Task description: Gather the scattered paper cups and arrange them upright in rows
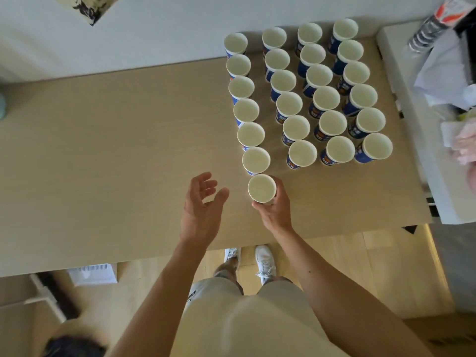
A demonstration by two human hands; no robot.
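Several blue-and-white paper cups stand upright in rows on the right half of the beige table (103, 150). The leftmost row (246, 112) runs toward me and ends at a cup (262, 188) that my right hand (277, 210) grips around its side, upright, at the near end of that row. The other three rows (332, 99) stand to the right, rims up. My left hand (202, 204) hovers just left of the held cup with fingers loosely spread, holding nothing.
A white wall runs behind the table. A white counter (417, 140) with crumpled plastic bags and a sleeve of cups (427, 32) adjoins the table's right edge. The table's near edge is just in front of my legs; a box (92, 274) sits on the floor below.
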